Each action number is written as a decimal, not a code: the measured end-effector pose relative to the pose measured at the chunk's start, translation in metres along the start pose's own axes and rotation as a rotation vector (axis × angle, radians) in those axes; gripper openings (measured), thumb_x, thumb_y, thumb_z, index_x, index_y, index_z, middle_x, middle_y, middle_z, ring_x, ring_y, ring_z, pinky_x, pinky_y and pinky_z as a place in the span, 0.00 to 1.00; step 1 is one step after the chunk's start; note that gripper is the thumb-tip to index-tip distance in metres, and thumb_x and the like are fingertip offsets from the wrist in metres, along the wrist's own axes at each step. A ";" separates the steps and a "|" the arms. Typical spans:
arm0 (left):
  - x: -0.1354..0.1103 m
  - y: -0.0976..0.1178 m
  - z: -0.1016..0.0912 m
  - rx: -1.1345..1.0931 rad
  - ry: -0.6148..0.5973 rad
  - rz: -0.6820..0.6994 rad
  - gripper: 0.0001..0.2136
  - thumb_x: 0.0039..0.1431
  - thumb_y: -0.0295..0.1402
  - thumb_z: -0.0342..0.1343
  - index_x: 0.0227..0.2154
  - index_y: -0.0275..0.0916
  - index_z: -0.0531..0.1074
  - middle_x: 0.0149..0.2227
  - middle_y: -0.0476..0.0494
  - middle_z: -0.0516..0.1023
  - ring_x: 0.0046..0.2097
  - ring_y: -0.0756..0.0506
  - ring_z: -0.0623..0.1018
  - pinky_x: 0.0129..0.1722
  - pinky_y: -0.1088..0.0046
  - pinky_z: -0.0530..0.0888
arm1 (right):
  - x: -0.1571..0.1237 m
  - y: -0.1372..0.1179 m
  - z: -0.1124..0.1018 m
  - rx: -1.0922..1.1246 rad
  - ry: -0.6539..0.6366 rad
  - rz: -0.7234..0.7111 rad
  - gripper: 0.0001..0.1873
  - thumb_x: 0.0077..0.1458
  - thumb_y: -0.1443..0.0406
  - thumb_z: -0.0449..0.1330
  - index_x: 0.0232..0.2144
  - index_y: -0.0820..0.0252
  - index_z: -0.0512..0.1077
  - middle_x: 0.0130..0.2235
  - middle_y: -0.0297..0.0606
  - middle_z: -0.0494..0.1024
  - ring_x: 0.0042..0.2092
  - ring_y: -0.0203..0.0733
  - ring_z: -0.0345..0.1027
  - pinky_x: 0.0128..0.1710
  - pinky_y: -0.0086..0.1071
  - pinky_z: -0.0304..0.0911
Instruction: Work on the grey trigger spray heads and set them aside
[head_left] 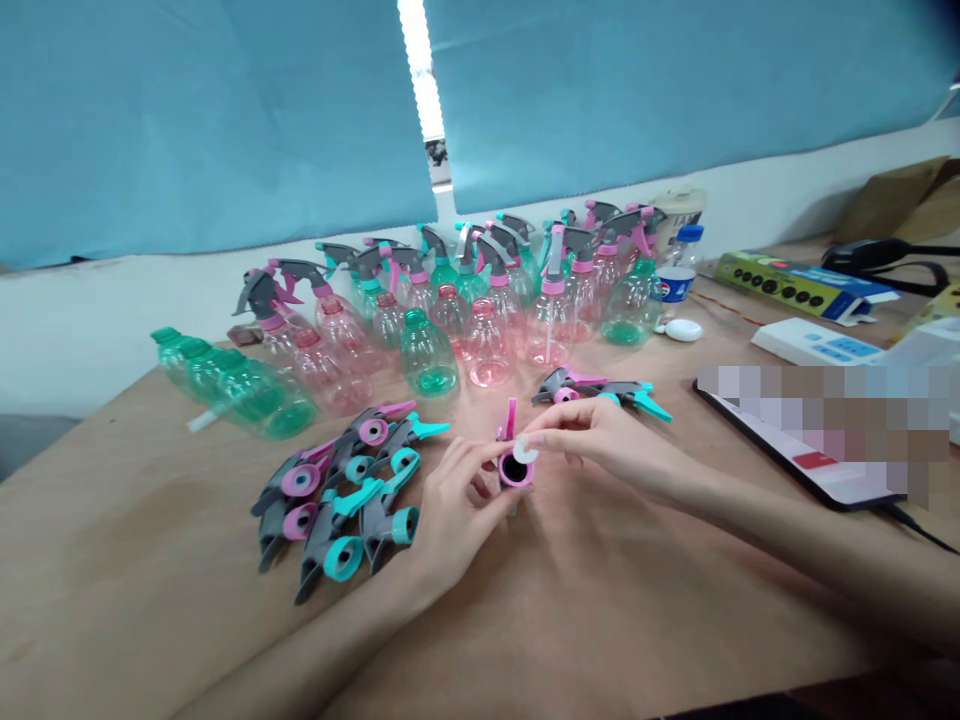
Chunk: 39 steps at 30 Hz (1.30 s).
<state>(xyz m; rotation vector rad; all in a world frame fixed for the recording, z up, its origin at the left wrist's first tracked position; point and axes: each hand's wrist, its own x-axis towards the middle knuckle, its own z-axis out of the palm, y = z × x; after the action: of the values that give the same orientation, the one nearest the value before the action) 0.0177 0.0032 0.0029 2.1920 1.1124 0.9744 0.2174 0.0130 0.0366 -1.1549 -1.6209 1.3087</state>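
Note:
My left hand (463, 495) is closed around a trigger spray head (517, 472) with a pink collar, its dark opening turned toward me. Between the thumb and fingers of my right hand (581, 435) is a small white disc (525, 450), held at the upper rim of that collar. Whether the disc touches the collar I cannot tell. Left of my left hand lie several loose spray heads (343, 558) with pink or teal collars. Beyond my right hand rest more spray heads (634, 395), grey with pink and teal triggers.
Clear pink and green bottles (429, 355) stand across the back, many with spray heads on. Several green bottles (259, 395) lie at the left. To the right are a Pepsi bottle (676, 283), a white oval object (683, 330), a boxed power strip (795, 285) and a dark-edged device (787, 450).

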 end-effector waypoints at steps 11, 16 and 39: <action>0.001 -0.002 0.000 0.011 0.020 -0.029 0.12 0.54 0.31 0.61 0.42 0.42 0.73 0.35 0.47 0.71 0.32 0.48 0.72 0.27 0.75 0.70 | 0.004 -0.005 0.007 -0.632 0.014 -0.462 0.09 0.57 0.67 0.58 0.35 0.53 0.79 0.29 0.34 0.74 0.31 0.35 0.65 0.30 0.27 0.56; 0.001 -0.001 0.000 0.005 0.029 -0.035 0.11 0.54 0.31 0.61 0.41 0.42 0.73 0.35 0.47 0.71 0.33 0.47 0.72 0.27 0.75 0.70 | 0.012 -0.020 -0.009 -0.704 -0.211 -0.477 0.10 0.59 0.67 0.56 0.33 0.55 0.78 0.34 0.35 0.76 0.33 0.35 0.67 0.31 0.28 0.57; 0.001 -0.001 -0.001 0.039 0.060 0.010 0.12 0.54 0.31 0.61 0.42 0.41 0.72 0.32 0.47 0.71 0.30 0.48 0.69 0.29 0.73 0.68 | 0.014 -0.045 -0.006 -1.034 -0.311 -0.418 0.11 0.51 0.71 0.56 0.18 0.61 0.64 0.22 0.33 0.67 0.24 0.32 0.53 0.22 0.29 0.44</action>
<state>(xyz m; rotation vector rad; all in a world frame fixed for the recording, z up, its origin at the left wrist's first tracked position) 0.0172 0.0041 0.0030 2.2143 1.1580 1.0377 0.2101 0.0245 0.0815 -1.0604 -2.7280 0.3289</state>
